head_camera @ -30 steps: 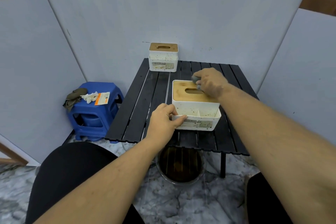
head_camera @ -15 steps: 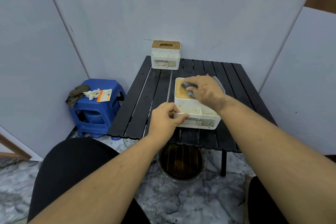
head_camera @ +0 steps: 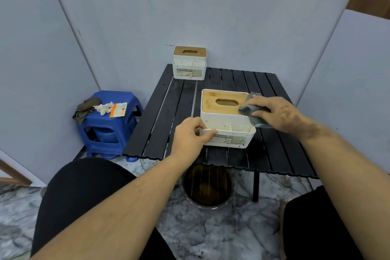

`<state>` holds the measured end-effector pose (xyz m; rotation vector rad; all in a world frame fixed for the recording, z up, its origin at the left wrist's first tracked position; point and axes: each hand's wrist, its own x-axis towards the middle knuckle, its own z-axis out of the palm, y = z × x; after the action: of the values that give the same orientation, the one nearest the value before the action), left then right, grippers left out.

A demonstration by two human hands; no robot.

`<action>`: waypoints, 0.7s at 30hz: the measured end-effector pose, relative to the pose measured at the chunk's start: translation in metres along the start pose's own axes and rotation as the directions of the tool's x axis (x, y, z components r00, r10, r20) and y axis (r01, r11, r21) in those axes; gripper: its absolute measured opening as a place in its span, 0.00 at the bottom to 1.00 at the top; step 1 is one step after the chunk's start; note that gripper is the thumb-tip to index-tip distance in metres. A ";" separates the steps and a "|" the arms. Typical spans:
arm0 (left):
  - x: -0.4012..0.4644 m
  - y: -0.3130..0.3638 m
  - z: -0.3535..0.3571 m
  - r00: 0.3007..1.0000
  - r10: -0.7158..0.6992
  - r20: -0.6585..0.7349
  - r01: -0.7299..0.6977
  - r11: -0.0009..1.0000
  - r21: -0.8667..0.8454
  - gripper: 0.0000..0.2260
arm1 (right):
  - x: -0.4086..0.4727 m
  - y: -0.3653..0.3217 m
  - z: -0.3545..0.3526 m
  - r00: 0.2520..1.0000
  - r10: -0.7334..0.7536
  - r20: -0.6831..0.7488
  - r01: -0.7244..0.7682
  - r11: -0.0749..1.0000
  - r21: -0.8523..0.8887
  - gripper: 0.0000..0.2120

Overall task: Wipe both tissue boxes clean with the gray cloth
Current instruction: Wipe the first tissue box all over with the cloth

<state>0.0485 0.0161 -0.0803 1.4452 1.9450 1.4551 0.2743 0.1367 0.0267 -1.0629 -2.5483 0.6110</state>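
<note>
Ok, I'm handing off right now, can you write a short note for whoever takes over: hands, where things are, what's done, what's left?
Left hand grips the front left corner of the near white tissue box with the wooden lid, steadying it on the black slatted table.
Right hand presses the gray cloth against that box's right edge, at the lid.
Far white tissue box with wooden lid sits at the table's back left corner, untouched by either hand.
Done: nothing finished; specks show on the near box's front.
Left: finish the near box, then wipe the far one.
</note>
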 end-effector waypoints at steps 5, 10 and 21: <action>-0.002 -0.004 0.004 0.999 -0.044 0.004 0.045 0.996 -0.076 0.14 | 0.006 -0.034 0.041 0.989 -0.049 -0.142 0.050 0.999 0.003 0.09; -0.008 0.002 0.003 1.000 -0.006 0.012 0.008 0.992 -0.130 0.15 | 0.032 -0.083 0.069 0.976 -0.210 -0.063 0.209 0.978 -0.017 0.06; -0.004 -0.005 0.003 0.999 -0.042 0.033 0.046 0.992 -0.121 0.14 | 0.045 -0.019 0.035 0.945 0.168 -0.282 -0.139 0.983 0.119 0.05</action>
<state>0.0503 0.0142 -0.0869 1.3553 1.8247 1.4957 0.2169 0.1482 0.0119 -1.2260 -2.1767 0.5649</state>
